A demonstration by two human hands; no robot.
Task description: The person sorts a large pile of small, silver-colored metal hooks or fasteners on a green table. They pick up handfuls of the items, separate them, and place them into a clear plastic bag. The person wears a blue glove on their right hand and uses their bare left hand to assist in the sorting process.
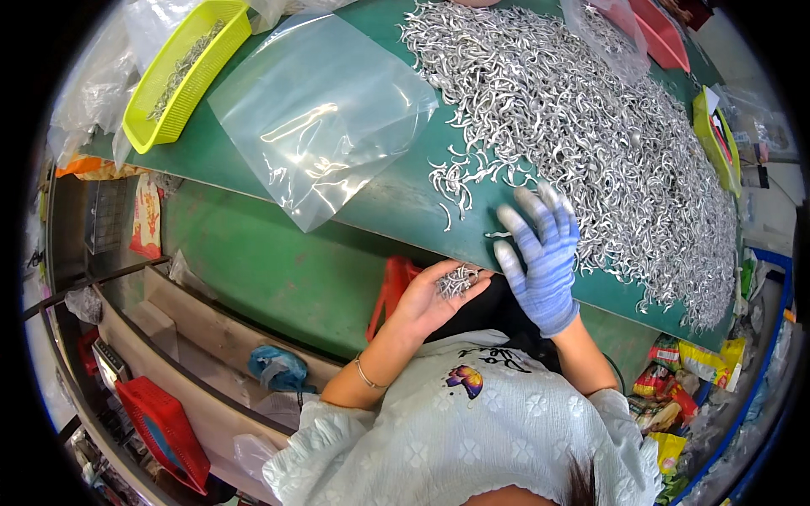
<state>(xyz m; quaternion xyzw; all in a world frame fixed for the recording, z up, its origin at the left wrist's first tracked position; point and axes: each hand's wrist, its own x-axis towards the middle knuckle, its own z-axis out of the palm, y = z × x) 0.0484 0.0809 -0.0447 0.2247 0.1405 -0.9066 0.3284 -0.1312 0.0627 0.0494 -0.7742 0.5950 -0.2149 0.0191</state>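
Just below the front edge of the green table (396, 202), my bare left hand (419, 302) is cupped palm up. A small heap of curved silvery metal pieces (456, 282) lies in its palm. My right hand (542, 266), in a blue and white knit glove, hovers at the table's edge with fingers spread. Its fingertips are close to the near side of a big pile of the same metal pieces (582, 126). Several loose pieces (456, 181) lie left of the pile, and one is by the gloved fingertips. Whether the glove touches any piece, I cannot tell.
A clear plastic bag (325, 110) lies flat, overhanging the table's front edge. A yellow-green basket (173, 126) with some pieces stands at far left. Pink (660, 38) and yellow-green (715, 148) containers border the pile. A red stool (390, 291) is under the table.
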